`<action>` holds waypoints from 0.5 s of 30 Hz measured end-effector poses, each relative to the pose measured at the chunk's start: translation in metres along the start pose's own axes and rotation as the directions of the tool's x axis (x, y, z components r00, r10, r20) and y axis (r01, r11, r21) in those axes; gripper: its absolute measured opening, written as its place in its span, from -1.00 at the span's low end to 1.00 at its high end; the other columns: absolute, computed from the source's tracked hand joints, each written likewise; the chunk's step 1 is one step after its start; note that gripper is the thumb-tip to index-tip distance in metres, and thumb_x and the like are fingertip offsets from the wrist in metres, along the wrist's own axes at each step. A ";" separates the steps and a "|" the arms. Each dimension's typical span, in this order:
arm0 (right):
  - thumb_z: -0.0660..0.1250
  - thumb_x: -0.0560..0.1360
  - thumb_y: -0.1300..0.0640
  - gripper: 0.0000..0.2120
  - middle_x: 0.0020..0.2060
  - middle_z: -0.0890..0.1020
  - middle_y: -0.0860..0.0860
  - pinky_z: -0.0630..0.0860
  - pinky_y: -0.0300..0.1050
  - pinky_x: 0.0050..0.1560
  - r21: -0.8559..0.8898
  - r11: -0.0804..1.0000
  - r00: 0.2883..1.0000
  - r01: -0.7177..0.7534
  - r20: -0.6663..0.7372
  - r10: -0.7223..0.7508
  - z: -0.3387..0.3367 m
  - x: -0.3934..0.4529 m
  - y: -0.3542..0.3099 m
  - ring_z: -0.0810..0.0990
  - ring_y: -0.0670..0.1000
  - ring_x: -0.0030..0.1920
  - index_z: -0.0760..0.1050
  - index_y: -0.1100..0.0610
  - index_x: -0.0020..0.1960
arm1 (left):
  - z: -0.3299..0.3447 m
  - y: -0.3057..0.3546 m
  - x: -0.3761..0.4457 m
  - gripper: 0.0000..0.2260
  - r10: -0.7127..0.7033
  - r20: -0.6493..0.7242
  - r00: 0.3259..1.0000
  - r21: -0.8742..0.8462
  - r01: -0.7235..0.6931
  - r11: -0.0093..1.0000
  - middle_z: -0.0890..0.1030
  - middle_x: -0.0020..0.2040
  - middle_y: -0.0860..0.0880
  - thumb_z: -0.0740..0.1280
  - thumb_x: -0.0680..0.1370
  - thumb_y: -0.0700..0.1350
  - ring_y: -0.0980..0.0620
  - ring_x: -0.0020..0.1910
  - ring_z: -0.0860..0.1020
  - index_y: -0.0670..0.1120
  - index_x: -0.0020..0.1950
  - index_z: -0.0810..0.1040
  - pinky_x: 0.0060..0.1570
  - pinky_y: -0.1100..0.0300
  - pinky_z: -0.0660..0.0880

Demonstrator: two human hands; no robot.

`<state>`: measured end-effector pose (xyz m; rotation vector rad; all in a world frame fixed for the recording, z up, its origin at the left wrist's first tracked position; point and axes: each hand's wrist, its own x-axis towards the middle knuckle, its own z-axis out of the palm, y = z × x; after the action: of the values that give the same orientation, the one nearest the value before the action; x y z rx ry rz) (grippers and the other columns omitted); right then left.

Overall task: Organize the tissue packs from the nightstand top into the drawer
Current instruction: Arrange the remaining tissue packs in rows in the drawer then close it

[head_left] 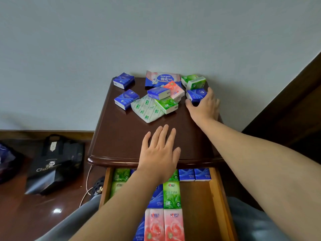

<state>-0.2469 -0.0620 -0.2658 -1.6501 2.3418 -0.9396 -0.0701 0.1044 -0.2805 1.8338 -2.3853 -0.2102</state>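
**Right hand closes on a blue pack at the far corner; drawer already part filled**

The right hand (204,104) reaches to the back right of the nightstand top (121,136) and wraps thumb and fingers around a blue tissue pack (196,95). The pack seems not yet lifted, though the hand hides its near edge, so I cannot be sure it is firmly gripped. The left hand (159,152) lies flat and spread on the front of the top, holding nothing, its forearm crossing over the open drawer (214,197) below.

Many packs remain on the top: two green packs (193,81) just behind the one being taken, a loose heap in the middle with a blue pack (158,93) resting on a pink pack (175,89) and a green pack (166,104), a flat white-and-green packet (147,108) under them, a larger wipes packet (162,79) against the wall, and two blue packs (126,91) well apart on the left. The drawer holds neat rows of green, blue and pink packs, with bare wood along its right side.

The risks lie in the crowding. Lifting the blue pack may drag the green packs touching it, and they sit near the right edge, where a nudge could send one to the floor. The soft wrapper could also slip from a shallow pinch. The left forearm blocks part of the drawer and would have to clear before a tidy placement.
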 end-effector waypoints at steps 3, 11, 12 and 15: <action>0.46 0.47 -0.10 -0.20 0.43 0.45 0.19 0.28 0.09 0.47 0.042 0.999 0.999 0.020 -0.034 -0.018 -0.007 -0.009 0.001 0.38 0.26 0.40 0.26 0.22 0.57 | -0.001 0.000 -0.002 -0.33 0.001 0.000 1.000 -0.011 -0.001 1.000 -0.09 0.71 -0.01 -0.34 0.59 0.25 0.01 0.68 -0.16 0.07 0.69 -0.15 0.62 -0.10 -0.19; 0.37 0.46 -0.02 -0.30 0.25 0.48 0.17 0.46 0.11 0.29 -0.147 0.929 0.940 0.341 0.035 -0.340 -0.042 -0.099 0.027 0.44 0.20 0.21 0.33 0.23 0.52 | -0.008 0.005 -0.009 -0.43 -0.026 -0.073 0.997 -0.082 0.020 0.996 0.03 0.70 0.02 -0.09 0.69 0.21 0.04 0.68 -0.06 0.07 0.70 0.03 0.63 -0.06 -0.11; 0.35 0.47 -0.03 -0.31 0.25 0.48 0.17 0.48 0.11 0.28 -0.175 0.917 0.933 0.359 0.033 -0.359 -0.044 -0.107 0.030 0.44 0.19 0.20 0.32 0.22 0.52 | -0.009 0.007 -0.012 -0.45 -0.049 -0.130 0.990 -0.128 0.032 0.991 0.12 0.68 0.03 -0.01 0.70 0.19 0.04 0.66 0.03 0.06 0.67 0.14 0.63 -0.02 -0.06; 0.31 0.49 -0.09 -0.32 0.24 0.49 0.16 0.46 0.12 0.29 -0.223 0.904 0.929 0.366 0.034 -0.368 -0.047 -0.116 0.032 0.47 0.21 0.19 0.35 0.21 0.52 | -0.019 0.012 -0.009 -0.60 -0.258 -0.262 0.930 -0.425 0.129 0.896 0.36 0.47 0.02 0.25 0.65 0.04 -0.03 0.46 0.33 0.03 0.50 0.41 0.47 0.06 0.19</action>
<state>-0.2474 0.0668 -0.2733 -2.2398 2.2546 -0.7525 -0.0759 0.1157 -0.2595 1.7526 -1.7848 -0.3684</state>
